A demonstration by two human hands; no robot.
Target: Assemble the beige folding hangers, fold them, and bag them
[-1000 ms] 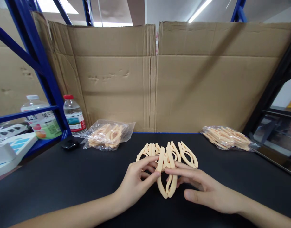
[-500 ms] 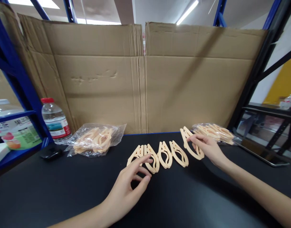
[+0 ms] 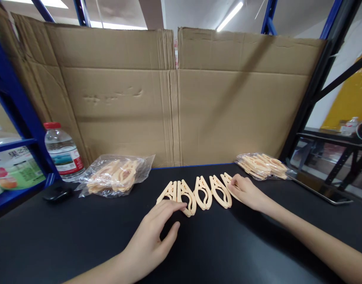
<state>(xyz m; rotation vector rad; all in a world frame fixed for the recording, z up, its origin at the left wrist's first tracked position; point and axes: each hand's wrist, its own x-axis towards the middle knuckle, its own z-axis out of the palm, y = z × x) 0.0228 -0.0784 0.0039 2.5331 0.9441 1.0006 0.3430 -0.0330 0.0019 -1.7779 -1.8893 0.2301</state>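
Several beige folding hangers, folded up, form a row on the black tabletop [image 3: 89,240]. At the row's right end my right hand [image 3: 252,193] pinches one folding hanger [image 3: 226,177], whose lower part is hidden behind the fingers. Just left of it lies another hanger [image 3: 228,202], and further left a middle one [image 3: 208,202]. My left hand [image 3: 150,236] is open, thumb apart from the fingers, holding nothing. Its index fingertip reaches the lower part of a hanger [image 3: 194,203]; whether it touches I cannot tell. The leftmost hanger [image 3: 165,191] is partly covered by this hand.
A clear bag of hangers [image 3: 112,177] lies at the left, another bag [image 3: 262,165] at the back right beside a dark flat device [image 3: 320,189]. A water bottle [image 3: 64,152] and a black mouse-like object [image 3: 57,192] stand left. Cardboard [image 3: 124,98] walls the back.
My right hand has brought its hanger down and left, to the right end of the row. My left hand has shifted slightly left and down. The camera view has turned a little.
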